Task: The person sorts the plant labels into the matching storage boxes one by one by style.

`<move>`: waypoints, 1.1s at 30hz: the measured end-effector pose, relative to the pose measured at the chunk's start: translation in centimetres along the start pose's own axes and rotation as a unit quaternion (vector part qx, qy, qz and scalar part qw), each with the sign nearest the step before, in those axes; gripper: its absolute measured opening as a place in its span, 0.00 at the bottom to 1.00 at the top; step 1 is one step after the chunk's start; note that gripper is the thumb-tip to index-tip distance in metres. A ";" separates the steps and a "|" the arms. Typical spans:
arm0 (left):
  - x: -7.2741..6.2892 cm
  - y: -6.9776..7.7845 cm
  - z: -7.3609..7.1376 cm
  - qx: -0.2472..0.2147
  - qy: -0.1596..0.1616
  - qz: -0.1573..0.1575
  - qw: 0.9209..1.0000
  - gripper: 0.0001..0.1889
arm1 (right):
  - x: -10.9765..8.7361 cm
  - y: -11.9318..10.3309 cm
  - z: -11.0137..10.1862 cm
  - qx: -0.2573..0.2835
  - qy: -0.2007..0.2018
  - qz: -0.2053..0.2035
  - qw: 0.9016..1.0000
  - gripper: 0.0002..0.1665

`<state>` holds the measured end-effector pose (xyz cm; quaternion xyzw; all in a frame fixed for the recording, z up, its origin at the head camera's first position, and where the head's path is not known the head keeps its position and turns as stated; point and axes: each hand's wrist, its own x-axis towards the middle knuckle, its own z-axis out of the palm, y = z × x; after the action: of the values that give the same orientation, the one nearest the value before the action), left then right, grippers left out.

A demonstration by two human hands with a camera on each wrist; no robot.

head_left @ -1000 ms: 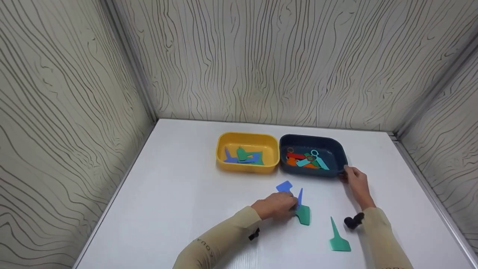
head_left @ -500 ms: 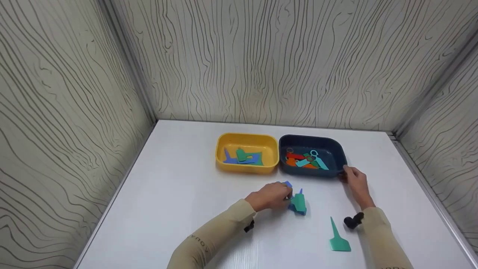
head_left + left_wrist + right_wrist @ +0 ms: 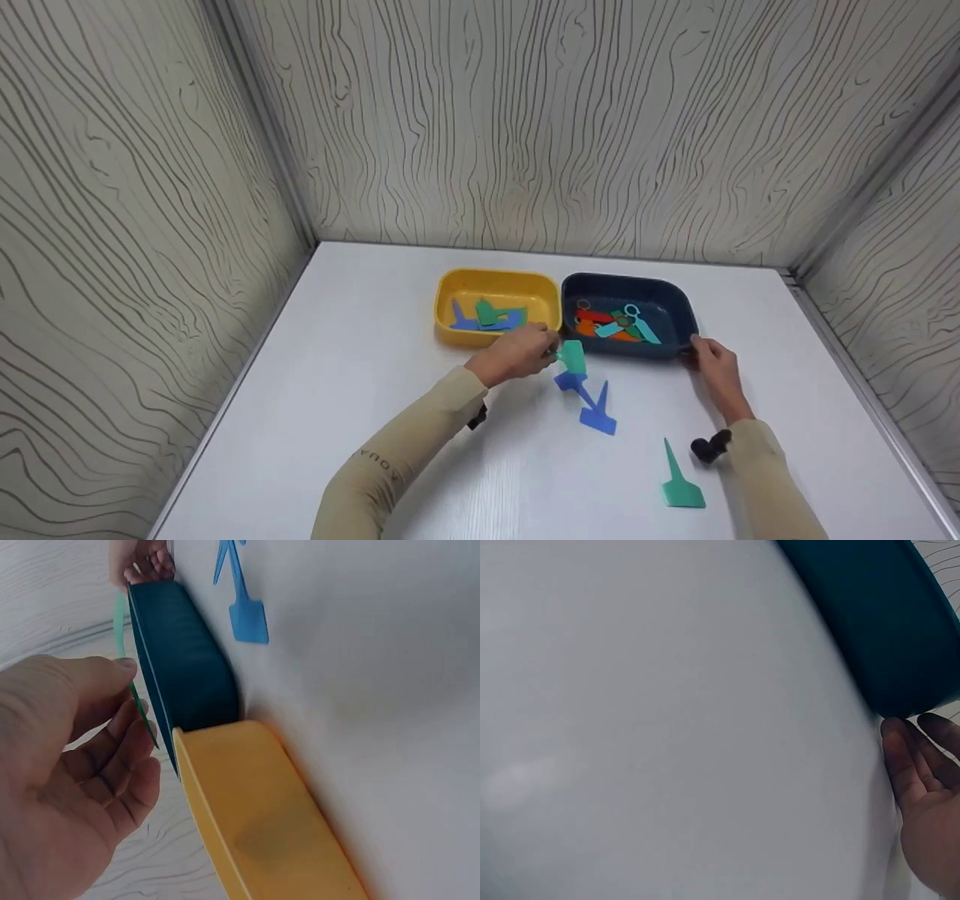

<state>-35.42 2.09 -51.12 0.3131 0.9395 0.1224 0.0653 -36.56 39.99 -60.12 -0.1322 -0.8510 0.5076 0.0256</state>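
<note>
My left hand [image 3: 517, 351] pinches a green T-shaped plant label [image 3: 574, 357] between thumb and fingers, just in front of the yellow bin [image 3: 459, 337]. In the left wrist view, the label [image 3: 119, 619] appears edge-on, above the rims of both bins. Two blue plant labels lie on the table below: one blue label [image 3: 598, 421] nearer me, and another blue label [image 3: 571, 380] partly behind the green one. At the right front corner of the navy bin [image 3: 611, 346], my right hand [image 3: 718, 367] touches the wall with its fingertips, fairly straight in the right wrist view.
Another green plant label [image 3: 682, 493] lies on the white table [image 3: 360, 360] by my right forearm. Blue and green labels [image 3: 487, 312] lie in the yellow bin. The navy bin contains red, orange, turquoise and green ring-topped tags [image 3: 643, 330]. Patterned walls enclose the table.
My left hand has lifted the green label off the blue ones and carried it up and left towards the yellow bin. The right hand has stayed at the navy bin's corner.
</note>
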 end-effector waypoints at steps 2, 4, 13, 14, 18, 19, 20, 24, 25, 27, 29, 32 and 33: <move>0.1 -0.5 -0.4 -0.007 0.003 -0.016 1.000 0.13 | 0.1 0.0 0.0 0.000 -0.004 -0.001 1.000 0.42; 0.3 -1.0 -0.8 -0.001 0.007 -0.028 1.000 0.13 | 0.2 0.0 0.0 0.001 -0.008 -0.003 1.000 0.43; 0.6 -3.5 -1.7 0.041 0.064 -0.031 0.997 0.09 | 0.3 0.2 0.2 0.020 0.005 -0.001 1.000 0.40; 0.6 -3.8 -1.8 0.045 0.068 -0.036 0.996 0.09 | 0.3 0.3 0.2 0.022 0.006 -0.002 1.000 0.39; 0.8 -4.7 -1.9 0.047 0.062 -0.063 0.995 0.11 | 0.3 0.2 0.1 0.015 0.007 0.001 1.000 0.39; 0.9 -4.9 -2.0 0.045 0.058 -0.070 0.995 0.12 | 0.3 0.2 0.0 0.013 0.006 0.001 1.000 0.39; 1.0 -5.1 -2.0 0.044 0.057 -0.075 0.995 0.12 | 0.3 0.2 0.0 0.010 0.004 0.001 1.000 0.39; 1.7 -5.7 -2.2 0.028 0.050 -0.089 0.994 0.13 | 0.2 0.0 -0.2 0.013 0.001 0.002 1.000 0.39; 1.9 -5.8 -2.3 0.021 0.048 -0.093 0.994 0.13 | 0.2 0.0 -0.2 0.011 0.000 0.004 1.000 0.40; 2.2 -6.0 -2.4 0.007 0.050 -0.102 0.994 0.13 | 0.2 0.0 -0.2 0.008 -0.001 0.006 1.000 0.40; 2.5 -6.2 -2.4 -0.009 0.052 -0.110 0.992 0.13 | 0.1 -0.1 -0.2 0.001 0.000 0.008 1.000 0.41; 2.5 -6.5 -2.3 -0.032 0.058 -0.120 0.991 0.14 | 0.1 0.0 -0.1 -0.005 0.004 0.011 1.000 0.41; 2.5 -6.5 -2.2 -0.038 0.060 -0.121 0.990 0.14 | 0.1 0.0 -0.1 -0.008 0.004 0.012 1.000 0.41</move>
<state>-41.59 -1.85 -50.90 0.1862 0.9674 0.1678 0.0350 -36.59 40.14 -60.10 -0.1446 -0.8531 0.5008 0.0224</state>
